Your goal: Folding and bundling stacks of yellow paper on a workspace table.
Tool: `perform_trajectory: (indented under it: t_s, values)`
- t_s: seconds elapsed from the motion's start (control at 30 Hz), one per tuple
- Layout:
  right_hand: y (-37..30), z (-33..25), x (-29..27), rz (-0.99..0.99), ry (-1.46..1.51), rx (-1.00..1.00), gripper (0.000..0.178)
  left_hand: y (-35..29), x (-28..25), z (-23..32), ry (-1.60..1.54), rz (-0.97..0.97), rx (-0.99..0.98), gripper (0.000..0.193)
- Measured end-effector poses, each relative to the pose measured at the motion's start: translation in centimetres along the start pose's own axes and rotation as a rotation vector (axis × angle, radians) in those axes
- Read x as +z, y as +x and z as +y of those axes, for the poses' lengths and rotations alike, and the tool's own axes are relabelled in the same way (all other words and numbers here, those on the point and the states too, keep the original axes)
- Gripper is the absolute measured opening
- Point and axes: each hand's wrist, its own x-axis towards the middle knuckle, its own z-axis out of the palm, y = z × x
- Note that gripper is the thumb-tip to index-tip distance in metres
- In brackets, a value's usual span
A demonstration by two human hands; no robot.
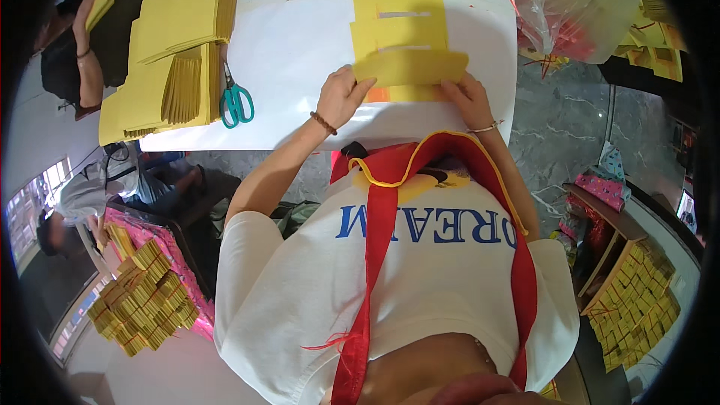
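While the left hand's [343, 97] and right hand's [470, 101] fingers grasp its ends, yellow paper sheet [411, 67]: bowed, right of the teal-handled scissors [235, 91]; likely unfinished.
Overlapping sheets [401, 34]: same side, apparently laid out.
Yellow stacks [180, 19]: left of the scissors; finished or waiting, unclear.

Your left hand [340, 96] sits just shy of 12 o'clock, thumb out toward 2, fingers curled in a pinch. Your right hand [469, 106] is at 2 o'clock, also pinching, thumb toward 10; some fingertips hidden. Left forearm [279, 165] runs up toward 1–2 o'clock, right forearm [516, 184] toward 11. Wrists [330, 116] about level, hands apart.
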Motion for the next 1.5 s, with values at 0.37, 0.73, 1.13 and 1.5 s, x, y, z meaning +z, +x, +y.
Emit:
perform_trajectory:
  t_s: [0.37, 0.73, 1.13, 1.5]
  values:
    - [2.9, -1.7, 1.9, 0.319, -0.120, -0.003, 0.043, 3.6, 0.3, 0.3, 0.030, -0.011, -0.360, 0.031]
    - [4.7, -0.9, 1.9, 0.277, -0.375, 0.068, 0.034, 4.8, -0.6, 0.7, 0.108, -0.065, -0.445, 0.034]
    - [5.2, -1.3, 2.4, 0.298, -0.449, 0.084, 0.032, 5.0, -0.6, -1.1, -0.057, -0.009, -0.398, 0.040]
    - [5.2, -1.7, 2.2, 0.313, -0.461, 0.086, 0.032, 6.5, 2.4, 4.7, 0.485, 0.232, 0.318, 0.043]
